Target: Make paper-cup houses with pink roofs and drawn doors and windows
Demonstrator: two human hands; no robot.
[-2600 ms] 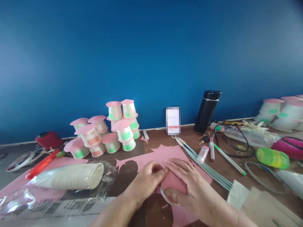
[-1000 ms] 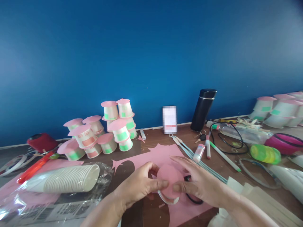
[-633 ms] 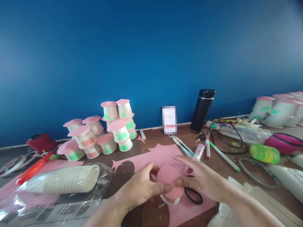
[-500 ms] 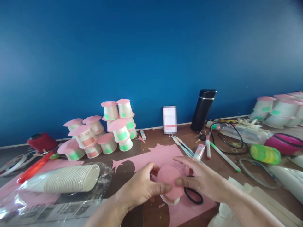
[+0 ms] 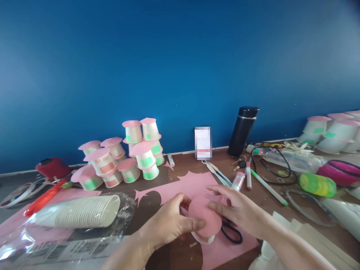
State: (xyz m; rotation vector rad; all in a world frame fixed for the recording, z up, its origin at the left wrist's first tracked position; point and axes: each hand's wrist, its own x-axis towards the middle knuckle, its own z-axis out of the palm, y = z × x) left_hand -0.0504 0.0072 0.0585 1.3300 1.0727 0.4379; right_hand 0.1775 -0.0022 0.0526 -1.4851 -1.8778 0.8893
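A pink paper disc (image 5: 204, 218) lies on top of an upturned white paper cup (image 5: 203, 237) near the table's front. My left hand (image 5: 168, 224) is closed on the cup and the disc's left edge, thumb pressed on the rim. My right hand (image 5: 239, 213) rests with its fingers curved over the disc's right side, fingertips on the pink paper. Both sit over a cut pink paper sheet (image 5: 185, 186). Black-handled scissors (image 5: 232, 233) lie just right of the cup, partly under my right hand.
Finished cups with pink tops (image 5: 125, 157) are piled at back left, more cups (image 5: 332, 130) at far right. A bagged stack of cups (image 5: 81, 212) lies left. A black flask (image 5: 243, 131), markers (image 5: 248, 175), a glue bottle (image 5: 237, 182), cable and green bottle (image 5: 317, 184) crowd the right.
The flat pink piece pressed on the table has become a round disc held on the cup. My right hand shifted right, uncovering the scissors. The view moved slightly.
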